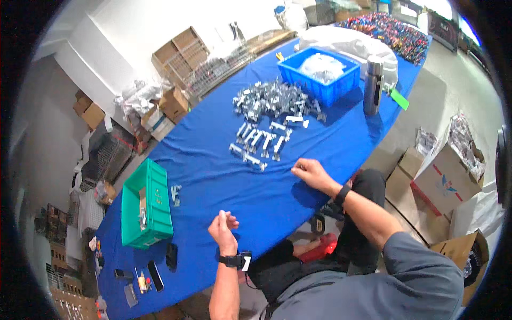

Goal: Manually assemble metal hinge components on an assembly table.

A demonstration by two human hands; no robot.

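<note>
My left hand hovers over the near edge of the blue cloth, fingers loosely curled, thumb apart, nothing visible in it. To the right, my right hand is above the cloth with its fingers bent together; I see nothing held there. Beyond both hands, several silver metal hinge-like pieces lie in a loose row, the right hand being nearer to them. Behind that row is a large heap of similar metal pieces. A green crate left of my left hand has a few metal pieces inside, and a small group lies beside it.
A blue crate with clear plastic bags stands behind the heap, next to a steel flask and a green tag. A phone, a dark case and small items are at the near left. Open cartons stand right.
</note>
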